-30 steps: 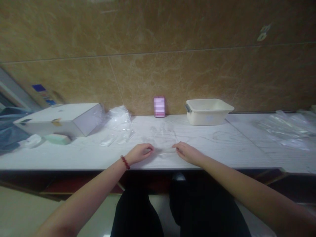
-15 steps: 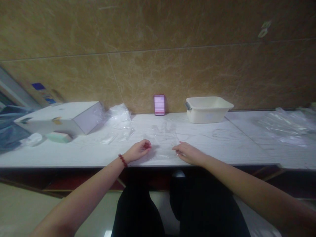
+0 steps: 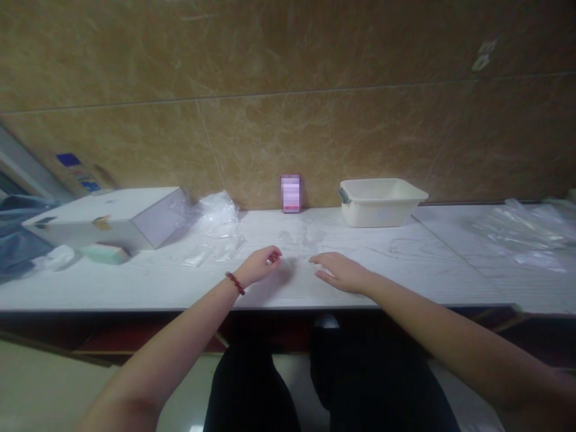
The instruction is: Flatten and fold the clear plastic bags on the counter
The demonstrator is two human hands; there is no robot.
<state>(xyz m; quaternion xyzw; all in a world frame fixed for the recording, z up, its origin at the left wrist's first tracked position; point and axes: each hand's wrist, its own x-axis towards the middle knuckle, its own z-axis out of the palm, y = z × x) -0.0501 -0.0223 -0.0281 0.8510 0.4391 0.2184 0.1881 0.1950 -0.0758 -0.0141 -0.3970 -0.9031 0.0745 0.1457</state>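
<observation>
A thin clear plastic glove (image 3: 299,240) lies flat on the white table (image 3: 135,288) just in front of me, faint and hard to outline. My left hand (image 3: 258,266), with a red bead bracelet on the wrist, is curled with fingertips pinched at the glove's left edge. My right hand (image 3: 339,273) rests palm down with fingers stretched out, on or beside the glove's right side. The two hands are about a hand's width apart.
A white box (image 3: 108,216) and a pale green pad (image 3: 105,253) sit at the left, beside small clear packets (image 3: 198,257) and crumpled plastic bags (image 3: 218,213). A pink carton (image 3: 290,193) and a cream tub (image 3: 382,203) stand against the wall. Clear plastic sheets (image 3: 517,237) lie at the right.
Both hands have moved away from me across the table. The plastic, raised between them before, now lies flatter, and my right hand's fingers have flattened out.
</observation>
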